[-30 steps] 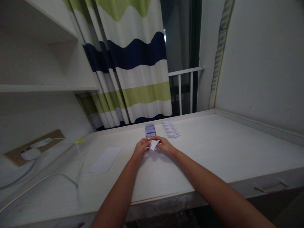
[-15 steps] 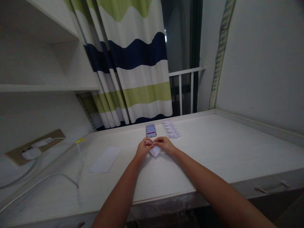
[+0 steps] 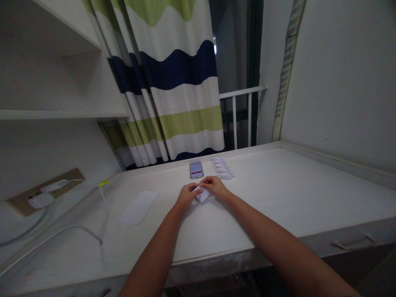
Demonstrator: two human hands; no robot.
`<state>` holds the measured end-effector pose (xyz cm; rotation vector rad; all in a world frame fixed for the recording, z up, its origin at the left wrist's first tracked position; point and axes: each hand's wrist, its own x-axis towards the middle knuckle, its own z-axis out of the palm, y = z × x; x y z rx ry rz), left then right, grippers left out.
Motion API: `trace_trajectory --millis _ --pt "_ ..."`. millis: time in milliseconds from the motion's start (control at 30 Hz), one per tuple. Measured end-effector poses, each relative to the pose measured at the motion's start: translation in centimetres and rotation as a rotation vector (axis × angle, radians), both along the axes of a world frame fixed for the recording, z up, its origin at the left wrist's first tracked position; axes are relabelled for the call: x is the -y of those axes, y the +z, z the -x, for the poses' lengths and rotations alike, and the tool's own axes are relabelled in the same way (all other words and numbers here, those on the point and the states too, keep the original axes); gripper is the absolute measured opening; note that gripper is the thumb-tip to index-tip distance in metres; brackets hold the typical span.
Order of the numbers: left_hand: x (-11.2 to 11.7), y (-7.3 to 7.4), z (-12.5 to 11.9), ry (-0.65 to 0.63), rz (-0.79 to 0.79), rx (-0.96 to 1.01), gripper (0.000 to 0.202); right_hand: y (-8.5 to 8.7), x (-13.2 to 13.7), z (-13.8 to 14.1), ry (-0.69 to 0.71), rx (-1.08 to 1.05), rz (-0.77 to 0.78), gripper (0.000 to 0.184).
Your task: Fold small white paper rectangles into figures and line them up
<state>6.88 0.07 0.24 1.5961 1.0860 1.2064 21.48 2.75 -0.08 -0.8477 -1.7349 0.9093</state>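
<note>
Pinching a small, folded white paper piece [image 3: 203, 196] over the white, flat-topped desk [image 3: 262, 198], the left hand [image 3: 186, 194] and right hand [image 3: 217, 187] press their fingers together on its far side; probably light, crisp and easily torn, it seems best held gently along its folds.

This looks like a lived-in room, a home or a dormitory; which of the two cannot be told. A patterned curtain [image 3: 188, 97] hangs at eleven o'clock beside a dark window [image 3: 232, 49] with a white railing [image 3: 242, 93] at one. A built-in shelf [image 3: 62, 115] juts in at ten, white plugs [image 3: 41, 201] sit towards nine, and the pale desk [image 3: 278, 189] shows a drawer handle [image 3: 340, 247] at four.
</note>
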Motion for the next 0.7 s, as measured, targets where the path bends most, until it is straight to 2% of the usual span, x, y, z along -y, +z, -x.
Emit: trace_trajectory --millis 200,400,533,700 --pt "0.00 0.29 0.05 0.032 0.016 -0.001 0.023 0.09 0.02 -0.07 -0.029 0.046 0.011 0.019" --pt "0.20 0.52 0.01 0.039 0.099 0.127 0.032 0.00 -0.27 -0.12 -0.024 -0.060 0.022 0.021" --pt "0.20 0.50 0.15 0.009 0.112 0.096 0.031 0.27 -0.15 -0.14 -0.008 -0.134 0.070 0.021" --pt "0.01 0.55 0.39 0.050 0.086 0.075 0.029 0.51 0.16 -0.13 0.036 -0.150 0.091 0.025"
